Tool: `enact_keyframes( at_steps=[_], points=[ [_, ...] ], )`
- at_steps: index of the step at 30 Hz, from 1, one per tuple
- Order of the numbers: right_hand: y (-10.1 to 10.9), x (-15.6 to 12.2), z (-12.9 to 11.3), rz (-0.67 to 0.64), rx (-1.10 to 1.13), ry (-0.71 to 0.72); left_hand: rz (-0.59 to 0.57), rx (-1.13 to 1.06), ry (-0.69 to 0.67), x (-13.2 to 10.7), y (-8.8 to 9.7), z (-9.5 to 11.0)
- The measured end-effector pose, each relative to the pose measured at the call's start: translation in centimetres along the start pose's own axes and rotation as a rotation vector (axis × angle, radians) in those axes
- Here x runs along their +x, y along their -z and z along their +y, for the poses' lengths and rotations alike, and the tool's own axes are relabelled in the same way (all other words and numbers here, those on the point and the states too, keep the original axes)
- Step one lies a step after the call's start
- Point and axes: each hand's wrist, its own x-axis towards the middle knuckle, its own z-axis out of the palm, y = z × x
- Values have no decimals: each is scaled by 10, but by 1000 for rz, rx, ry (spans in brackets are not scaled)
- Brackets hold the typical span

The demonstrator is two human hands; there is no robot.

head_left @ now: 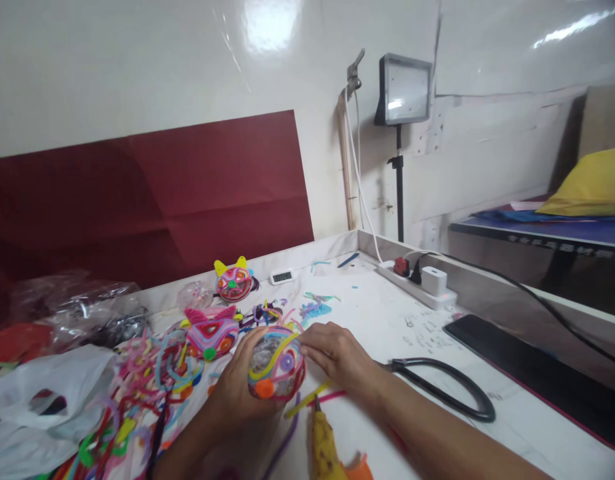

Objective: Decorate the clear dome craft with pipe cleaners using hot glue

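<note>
My left hand (236, 381) is wrapped round a rounded mask-like craft piece (275, 383), part see-through, with pipe cleaner strips, an orange pom-pom and a purple one on it. At its right edge, the fingers of my right hand (340, 353) are pinched together by the end of a yellow pipe cleaner (281, 355) curving over the piece. A stained yellow glue gun (323, 443) with an orange trigger points up just below my hands. Beyond my left hand lies a finished-looking pink cat-face piece (212, 335). Black-handled scissors (450, 383) lie behind my right forearm, blades hidden.
Loose pipe cleaners (132, 380) and a white plastic bag (47, 393) crowd the left. A yellow-eared cat-face piece (234, 283) and small digital clock (281, 276) stand at the back. A power strip (417, 287) and a long black mat (532, 377) lie to the right.
</note>
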Motion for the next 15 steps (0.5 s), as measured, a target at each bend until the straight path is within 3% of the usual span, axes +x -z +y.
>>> enact_keyframes(
  at_steps=[15],
  points=[
    [6, 3, -7, 10, 219, -171, 17, -18, 8, 0, 1, 0]
  ],
)
